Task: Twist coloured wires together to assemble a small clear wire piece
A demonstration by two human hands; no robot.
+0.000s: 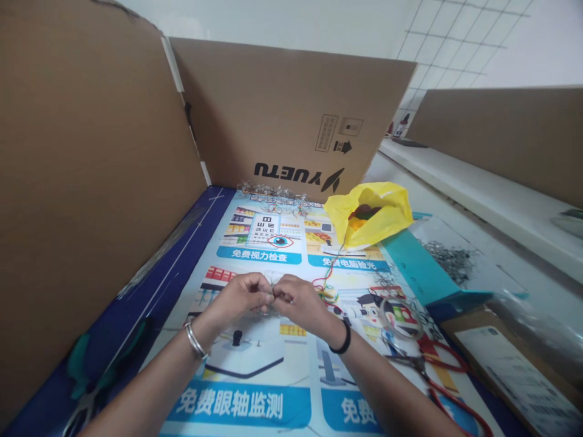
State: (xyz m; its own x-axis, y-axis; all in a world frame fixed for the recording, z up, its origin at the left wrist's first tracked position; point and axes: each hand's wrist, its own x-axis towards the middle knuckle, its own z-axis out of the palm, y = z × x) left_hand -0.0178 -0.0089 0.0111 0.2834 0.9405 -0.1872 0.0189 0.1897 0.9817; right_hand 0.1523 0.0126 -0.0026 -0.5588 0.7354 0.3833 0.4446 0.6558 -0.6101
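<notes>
My left hand and my right hand meet over the middle of the printed sheet, fingertips pinched close together. Both are closed on what looks like a thin wire, mostly hidden by the fingers. Right of my hands lie loose red, green and yellow cords, which trail up to an open yellow bag. A clear tape roll and red-handled scissors rest beside my right forearm.
Cardboard panels stand at the back and left. Tangled silvery wire pieces line the back edge. Straight wires and green-handled pliers lie left. Dark wire bits, a teal folder and a brown box are right.
</notes>
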